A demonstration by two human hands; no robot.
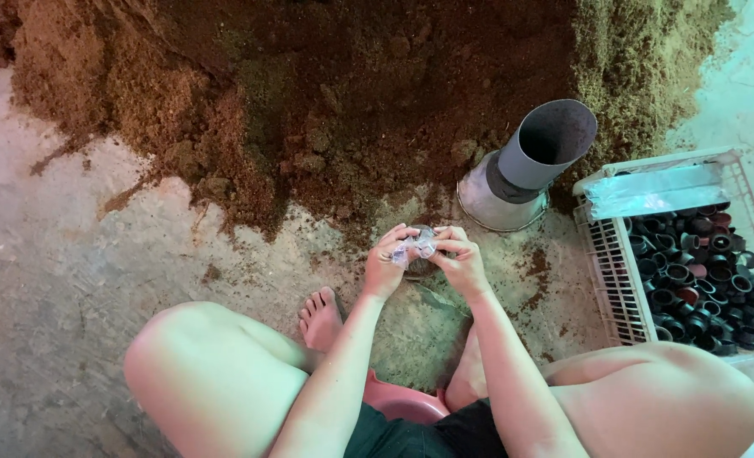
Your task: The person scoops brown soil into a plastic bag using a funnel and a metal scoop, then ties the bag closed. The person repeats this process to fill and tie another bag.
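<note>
Both hands, the left hand [387,261] and right hand [460,259], are pinched together on a small clear plastic bag [417,246] at frame centre, seemingly opening it. The soil heap [326,93] lies at twelve o'clock, the grey funnel pipe [525,165] at two, the white crate [614,280] of black caps at three. Next likely calls for spreading the bag's mouth.

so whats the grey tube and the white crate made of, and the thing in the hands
Grey angled tube: likely matte plastic pipe, smooth and dull. White slatted crate: moulded plastic, by its thin ribs. Small clear crinkled bag held by left hand and right hand: thin glossy film, probably plastic.
</note>
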